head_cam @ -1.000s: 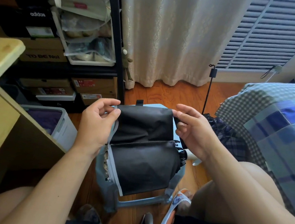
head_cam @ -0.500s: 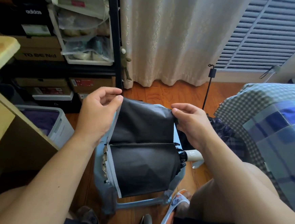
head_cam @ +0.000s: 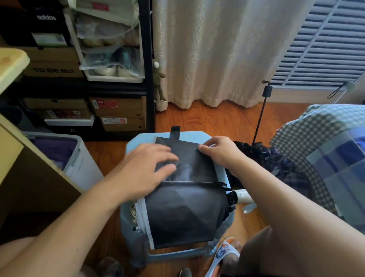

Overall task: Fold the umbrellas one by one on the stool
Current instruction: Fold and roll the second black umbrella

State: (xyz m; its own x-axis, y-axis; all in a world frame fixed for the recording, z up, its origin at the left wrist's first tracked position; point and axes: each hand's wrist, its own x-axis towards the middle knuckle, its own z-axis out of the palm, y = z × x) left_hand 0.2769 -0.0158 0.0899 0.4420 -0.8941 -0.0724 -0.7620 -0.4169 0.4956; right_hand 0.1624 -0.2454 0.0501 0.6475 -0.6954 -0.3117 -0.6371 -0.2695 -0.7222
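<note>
A black umbrella (head_cam: 184, 212) with a pale edge trim lies across the light blue stool (head_cam: 201, 135), its canopy flattened into panels and its cream handle (head_cam: 243, 197) sticking out to the right. My left hand (head_cam: 144, 170) lies flat on the upper panel with its fingers spread and straight. My right hand (head_cam: 219, 152) pinches the top right corner of that same panel against the stool. A second, dark plaid umbrella (head_cam: 269, 158) lies on the floor to the right, its thin shaft (head_cam: 261, 116) standing up.
A wooden desk (head_cam: 0, 137) stands at the left with a white bin (head_cam: 75, 162) beside it. A black shelf (head_cam: 146, 59) of shoe boxes is behind the stool. A checked bed cover (head_cam: 328, 154) fills the right. Slippers (head_cam: 222, 253) lie near my feet.
Both hands have lowered the upper panel from a raised hold down onto the stool. My left hand let go of its corner and now lies flat on the fabric.
</note>
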